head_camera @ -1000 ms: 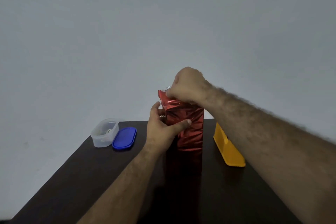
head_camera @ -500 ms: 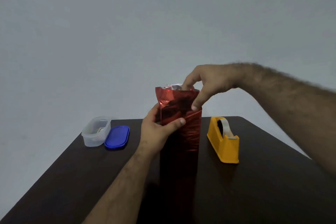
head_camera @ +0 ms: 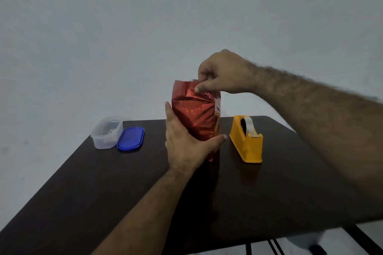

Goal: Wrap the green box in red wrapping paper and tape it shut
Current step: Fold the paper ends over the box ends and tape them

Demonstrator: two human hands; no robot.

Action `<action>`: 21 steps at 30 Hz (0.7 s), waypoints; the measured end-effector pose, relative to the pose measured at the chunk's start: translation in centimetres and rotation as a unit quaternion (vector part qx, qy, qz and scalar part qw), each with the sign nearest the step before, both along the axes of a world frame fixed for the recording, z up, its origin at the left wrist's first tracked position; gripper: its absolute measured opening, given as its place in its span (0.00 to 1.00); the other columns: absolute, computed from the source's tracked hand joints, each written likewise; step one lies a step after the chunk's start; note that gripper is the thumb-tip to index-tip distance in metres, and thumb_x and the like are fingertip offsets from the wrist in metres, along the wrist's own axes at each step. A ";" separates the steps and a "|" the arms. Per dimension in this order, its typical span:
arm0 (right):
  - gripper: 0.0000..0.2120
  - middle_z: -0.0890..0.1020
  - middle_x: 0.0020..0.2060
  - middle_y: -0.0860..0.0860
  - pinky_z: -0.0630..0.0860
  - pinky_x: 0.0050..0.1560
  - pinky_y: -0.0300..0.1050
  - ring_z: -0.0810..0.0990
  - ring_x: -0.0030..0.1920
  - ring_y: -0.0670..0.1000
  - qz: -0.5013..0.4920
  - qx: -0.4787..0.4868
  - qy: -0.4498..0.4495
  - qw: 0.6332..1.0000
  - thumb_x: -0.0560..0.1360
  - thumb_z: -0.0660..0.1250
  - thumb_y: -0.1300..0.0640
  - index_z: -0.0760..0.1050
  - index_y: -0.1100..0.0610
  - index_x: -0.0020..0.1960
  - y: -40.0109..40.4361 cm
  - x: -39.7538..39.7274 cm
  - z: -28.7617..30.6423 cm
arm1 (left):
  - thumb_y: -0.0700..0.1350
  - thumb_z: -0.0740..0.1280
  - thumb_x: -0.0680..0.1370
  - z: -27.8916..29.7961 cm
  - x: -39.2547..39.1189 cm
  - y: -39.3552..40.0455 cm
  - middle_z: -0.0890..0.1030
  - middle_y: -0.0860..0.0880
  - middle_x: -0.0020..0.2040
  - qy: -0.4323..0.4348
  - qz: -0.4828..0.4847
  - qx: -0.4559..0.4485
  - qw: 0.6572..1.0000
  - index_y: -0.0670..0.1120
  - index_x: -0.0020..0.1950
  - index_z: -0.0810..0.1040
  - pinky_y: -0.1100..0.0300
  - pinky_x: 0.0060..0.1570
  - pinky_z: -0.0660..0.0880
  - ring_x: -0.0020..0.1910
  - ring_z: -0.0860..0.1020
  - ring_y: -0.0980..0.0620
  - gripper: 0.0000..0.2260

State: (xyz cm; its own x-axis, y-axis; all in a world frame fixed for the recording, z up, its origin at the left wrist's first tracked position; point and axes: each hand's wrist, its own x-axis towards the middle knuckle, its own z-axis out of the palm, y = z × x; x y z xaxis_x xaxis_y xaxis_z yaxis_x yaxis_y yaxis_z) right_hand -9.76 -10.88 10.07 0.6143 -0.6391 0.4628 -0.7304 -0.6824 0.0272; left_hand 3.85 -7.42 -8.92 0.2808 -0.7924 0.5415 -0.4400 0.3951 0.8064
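From my remote seat I see the dark counter (head_camera: 83,182) carrying the red-wrapped box (head_camera: 194,118), upright near its far middle. The foil looks thin, slick and crease-prone, the parcel light, so I judge it wants a broad hold low down. My left hand (head_camera: 186,147) wraps its lower body; my right hand (head_camera: 223,74) pinches the top edge. The yellow tape dispenser (head_camera: 246,141) waits just beside.

wrapped box (head_camera: 194,118) upright mid-table (head_camera: 103,182), tape dispenser (head_camera: 247,141) right of it, container (head_camera: 106,132) and lid (head_camera: 130,139) far left
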 end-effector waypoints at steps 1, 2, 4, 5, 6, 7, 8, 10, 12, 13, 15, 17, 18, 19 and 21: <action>0.16 0.83 0.32 0.47 0.74 0.37 0.43 0.81 0.34 0.47 0.007 0.020 -0.015 1.000 0.72 0.79 0.40 0.83 0.52 0.42 0.3 -0.1 0.0 | 0.66 0.85 0.54 -0.2 0.2 -0.3 0.57 0.54 0.84 0.002 -0.019 0.001 1.000 0.63 0.83 0.38 0.39 0.79 0.64 0.82 0.60 0.51 0.72; 0.17 0.84 0.33 0.48 0.76 0.39 0.45 0.82 0.36 0.47 0.012 0.054 -0.027 0.998 0.70 0.79 0.38 0.84 0.51 0.43 0.6 -0.2 0.2 | 0.63 0.86 0.55 -0.5 0.6 -0.7 0.58 0.55 0.83 0.005 -0.045 0.002 0.999 0.64 0.83 0.38 0.40 0.79 0.65 0.82 0.61 0.51 0.71; 0.21 0.87 0.39 0.45 0.79 0.48 0.45 0.85 0.44 0.45 0.002 0.129 -0.008 0.992 0.63 0.83 0.37 0.85 0.47 0.50 1.4 -0.9 0.9 | 0.62 0.87 0.55 -1.0 1.7 -1.4 0.60 0.56 0.82 0.008 -0.104 0.009 0.995 0.69 0.82 0.40 0.39 0.77 0.67 0.81 0.63 0.50 0.70; 0.23 0.87 0.42 0.43 0.80 0.51 0.45 0.85 0.47 0.45 -0.009 0.154 0.023 0.988 0.61 0.85 0.38 0.85 0.45 0.52 1.7 -1.5 1.3 | 0.62 0.88 0.55 -1.3 2.3 -1.8 0.62 0.57 0.81 0.004 -0.130 0.019 0.991 0.71 0.81 0.41 0.39 0.75 0.69 0.80 0.65 0.49 0.70; 0.23 0.88 0.43 0.42 0.81 0.54 0.47 0.85 0.50 0.45 -0.018 0.169 0.058 0.984 0.60 0.86 0.41 0.86 0.44 0.52 1.9 -1.9 1.7 | 0.61 0.88 0.55 -1.5 3.1 -2.1 0.64 0.57 0.80 0.000 -0.155 0.032 0.987 0.72 0.81 0.42 0.39 0.73 0.71 0.79 0.66 0.49 0.69; 0.19 0.88 0.43 0.43 0.82 0.56 0.51 0.86 0.50 0.47 -0.022 0.179 0.087 0.980 0.62 0.87 0.45 0.86 0.44 0.50 2.0 -2.2 2.1 | 0.60 0.89 0.55 -1.6 3.7 -2.3 0.65 0.57 0.79 -0.001 -0.179 0.045 0.983 0.72 0.81 0.44 0.40 0.73 0.72 0.78 0.68 0.50 0.68; 0.15 0.88 0.43 0.44 0.82 0.57 0.55 0.86 0.49 0.49 -0.024 0.181 0.105 0.978 0.64 0.86 0.49 0.87 0.45 0.48 1.9 -2.4 2.3 | 0.57 0.89 0.56 -1.7 4.2 -2.5 0.66 0.57 0.79 -0.001 -0.198 0.054 0.979 0.72 0.81 0.45 0.43 0.72 0.74 0.77 0.69 0.52 0.68; 0.08 0.88 0.41 0.46 0.82 0.56 0.56 0.86 0.48 0.51 -0.022 0.173 0.095 0.980 0.68 0.84 0.53 0.88 0.47 0.45 1.7 -2.3 2.6 | 0.48 0.90 0.60 -1.9 4.5 -2.7 0.64 0.55 0.79 -0.010 -0.235 0.063 0.970 0.65 0.84 0.42 0.59 0.69 0.75 0.75 0.70 0.58 0.69; 0.06 0.88 0.39 0.45 0.81 0.50 0.50 0.86 0.46 0.46 -0.020 0.172 0.059 0.983 0.70 0.83 0.55 0.87 0.48 0.44 1.8 -2.2 2.5 | 0.38 0.87 0.63 -2.0 4.1 -2.5 0.63 0.55 0.77 -0.021 -0.275 0.089 0.957 0.58 0.85 0.36 0.76 0.56 0.74 0.71 0.70 0.62 0.70; 0.05 0.88 0.39 0.46 0.81 0.50 0.50 0.86 0.46 0.46 -0.021 0.172 0.054 0.983 0.71 0.82 0.55 0.87 0.50 0.44 1.9 -2.1 2.5 | 0.37 0.87 0.63 -2.0 3.9 -2.4 0.63 0.57 0.76 -0.026 -0.289 0.102 0.952 0.58 0.85 0.34 0.78 0.52 0.74 0.71 0.70 0.60 0.71; 0.06 0.89 0.42 0.49 0.83 0.57 0.55 0.86 0.49 0.50 -0.025 0.179 0.052 0.982 0.72 0.81 0.54 0.88 0.54 0.46 2.1 -2.2 2.5 | 0.37 0.87 0.64 -2.4 3.8 -2.6 0.64 0.63 0.72 -0.024 -0.304 0.120 0.945 0.59 0.84 0.33 0.76 0.49 0.76 0.71 0.69 0.57 0.71; 0.06 0.89 0.42 0.50 0.82 0.60 0.55 0.87 0.48 0.47 -0.020 0.184 0.010 0.983 0.73 0.81 0.55 0.88 0.56 0.47 2.1 -2.5 2.3 | 0.39 0.87 0.63 -2.6 4.0 -2.7 0.65 0.67 0.70 -0.020 -0.306 0.132 0.943 0.61 0.84 0.35 0.70 0.52 0.79 0.71 0.71 0.57 0.71; 0.05 0.89 0.41 0.50 0.81 0.60 0.54 0.86 0.46 0.46 -0.010 0.171 -0.032 0.985 0.74 0.80 0.56 0.88 0.56 0.47 2.0 -2.6 2.2 | 0.39 0.87 0.63 -2.8 4.1 -2.7 0.65 0.66 0.71 -0.021 -0.308 0.134 0.942 0.62 0.84 0.36 0.68 0.53 0.80 0.70 0.72 0.57 0.70; 0.05 0.88 0.40 0.51 0.82 0.58 0.56 0.85 0.44 0.46 0.011 0.155 -0.085 0.984 0.74 0.80 0.56 0.87 0.58 0.47 2.0 -2.7 2.0 | 0.38 0.87 0.63 -2.8 4.2 -2.8 0.66 0.64 0.72 -0.022 -0.309 0.131 0.942 0.64 0.84 0.38 0.67 0.52 0.80 0.69 0.73 0.58 0.70; 0.08 0.87 0.41 0.50 0.80 0.54 0.54 0.85 0.45 0.44 0.060 0.158 -0.176 0.970 0.75 0.79 0.56 0.86 0.60 0.49 2.0 -3.0 2.2 | 0.39 0.87 0.62 -2.7 4.3 -2.8 0.66 0.61 0.74 -0.024 -0.318 0.130 0.939 0.65 0.84 0.39 0.69 0.50 0.80 0.67 0.73 0.62 0.70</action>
